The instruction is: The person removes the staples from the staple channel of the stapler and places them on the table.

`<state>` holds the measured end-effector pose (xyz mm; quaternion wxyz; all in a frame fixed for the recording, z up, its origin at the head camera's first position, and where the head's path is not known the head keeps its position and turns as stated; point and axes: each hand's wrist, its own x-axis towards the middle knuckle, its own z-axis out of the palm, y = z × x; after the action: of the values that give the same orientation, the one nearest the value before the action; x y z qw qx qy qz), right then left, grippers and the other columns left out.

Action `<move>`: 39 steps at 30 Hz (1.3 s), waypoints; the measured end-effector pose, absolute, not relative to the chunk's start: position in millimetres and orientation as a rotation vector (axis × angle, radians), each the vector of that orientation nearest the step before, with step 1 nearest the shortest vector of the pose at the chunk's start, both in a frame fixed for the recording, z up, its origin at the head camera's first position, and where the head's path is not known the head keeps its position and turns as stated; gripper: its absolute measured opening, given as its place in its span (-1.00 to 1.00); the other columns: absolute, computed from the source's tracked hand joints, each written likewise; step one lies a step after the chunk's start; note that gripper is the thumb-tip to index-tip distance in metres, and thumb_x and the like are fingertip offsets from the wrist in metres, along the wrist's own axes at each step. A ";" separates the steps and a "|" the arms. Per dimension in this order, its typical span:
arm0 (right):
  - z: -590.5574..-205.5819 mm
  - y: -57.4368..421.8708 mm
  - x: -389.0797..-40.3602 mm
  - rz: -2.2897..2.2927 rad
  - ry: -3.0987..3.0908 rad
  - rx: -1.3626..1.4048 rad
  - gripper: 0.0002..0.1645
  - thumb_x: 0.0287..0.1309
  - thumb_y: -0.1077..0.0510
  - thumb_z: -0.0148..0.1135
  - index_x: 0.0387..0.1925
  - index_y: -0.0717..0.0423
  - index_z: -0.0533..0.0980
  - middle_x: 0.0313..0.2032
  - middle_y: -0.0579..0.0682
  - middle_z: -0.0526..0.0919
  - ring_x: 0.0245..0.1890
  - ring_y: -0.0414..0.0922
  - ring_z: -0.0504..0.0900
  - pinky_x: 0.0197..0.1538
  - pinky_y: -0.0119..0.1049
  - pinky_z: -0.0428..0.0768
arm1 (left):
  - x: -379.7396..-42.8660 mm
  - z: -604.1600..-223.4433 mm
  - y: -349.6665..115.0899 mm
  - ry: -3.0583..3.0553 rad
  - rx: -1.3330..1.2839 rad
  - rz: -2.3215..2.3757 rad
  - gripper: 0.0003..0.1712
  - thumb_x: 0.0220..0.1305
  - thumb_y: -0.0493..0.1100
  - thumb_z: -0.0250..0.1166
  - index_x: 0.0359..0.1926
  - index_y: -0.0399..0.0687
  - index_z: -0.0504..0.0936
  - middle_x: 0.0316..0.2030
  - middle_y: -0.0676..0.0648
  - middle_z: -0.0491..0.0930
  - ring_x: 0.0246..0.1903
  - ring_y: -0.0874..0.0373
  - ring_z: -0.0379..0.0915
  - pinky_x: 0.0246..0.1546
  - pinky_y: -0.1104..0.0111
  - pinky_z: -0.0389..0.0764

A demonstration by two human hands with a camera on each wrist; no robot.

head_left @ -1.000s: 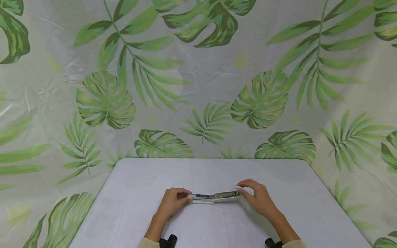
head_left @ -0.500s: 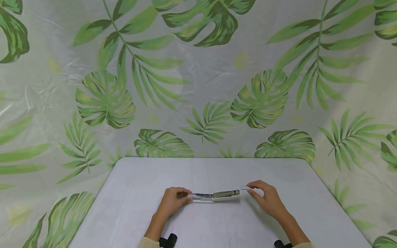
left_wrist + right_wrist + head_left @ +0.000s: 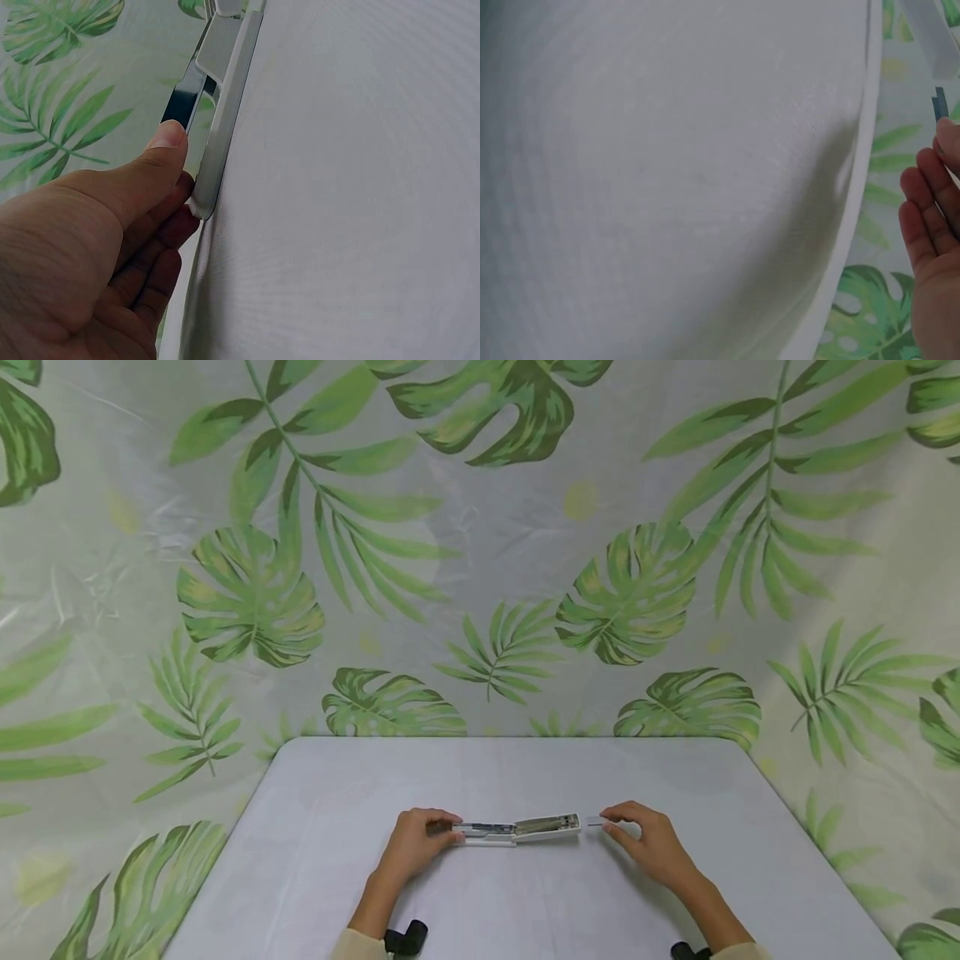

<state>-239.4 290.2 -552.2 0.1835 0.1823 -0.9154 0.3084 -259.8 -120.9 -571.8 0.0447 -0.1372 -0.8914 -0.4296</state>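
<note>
A white stapler (image 3: 547, 827) lies opened out on the table, its top arm swung over to the right with the metal inside facing up. My left hand (image 3: 416, 843) holds its left end between thumb and fingers. In the left wrist view the thumb presses the metal magazine (image 3: 184, 101), and fingertips touch the end of the white base (image 3: 225, 142). Just right of the stapler's top arm, my right hand (image 3: 651, 842) pinches a short strip of staples (image 3: 595, 821). The right wrist view shows the strip (image 3: 940, 103) poking out past the thumb, apart from the stapler.
A white cloth covers the table (image 3: 345, 777), whose far edge meets a leaf-printed curtain (image 3: 510, 543). Dark wrist straps with camera mounts (image 3: 406, 937) sit on both forearms, close to the table surface.
My right hand has drawn back to the right from the stapler's top arm, with the staple strip in its fingertips. My left hand keeps its hold on the stapler.
</note>
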 end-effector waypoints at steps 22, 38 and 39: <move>-568.9 301.1 -241.8 0.887 -2.700 0.437 -0.81 0.18 0.11 0.50 -0.14 -0.09 0.75 -0.19 -0.27 0.78 -0.13 -0.20 0.74 -0.03 -0.19 0.70 | -258.0 -573.4 -120.2 -2.733 -0.413 -1.339 -0.76 0.15 0.09 0.56 -0.16 0.24 0.84 -0.21 0.18 0.80 0.00 0.10 0.69 0.08 0.05 0.65; -579.6 310.7 -247.8 0.947 -2.731 0.394 -0.82 0.17 0.03 0.52 -0.16 -0.20 0.76 -0.18 -0.35 0.75 -0.06 -0.23 0.70 0.09 -0.19 0.66 | -259.9 -571.2 -120.9 -2.729 -0.406 -1.326 -0.77 0.14 0.09 0.56 -0.17 0.25 0.84 -0.22 0.20 0.80 -0.01 0.14 0.68 0.07 0.10 0.65; -578.9 310.3 -247.8 0.939 -2.732 0.403 -0.82 0.17 0.03 0.52 -0.16 -0.20 0.75 -0.17 -0.34 0.75 -0.05 -0.21 0.70 0.10 -0.17 0.66 | -260.0 -571.1 -120.9 -2.727 -0.403 -1.326 -0.77 0.14 0.09 0.57 -0.17 0.25 0.84 -0.23 0.20 0.80 -0.02 0.14 0.69 0.07 0.10 0.65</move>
<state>-247.8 310.3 -578.9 0.1119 0.1371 -0.9308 0.3199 -260.0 -120.9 -571.1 0.0411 -0.1317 -0.8908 -0.4330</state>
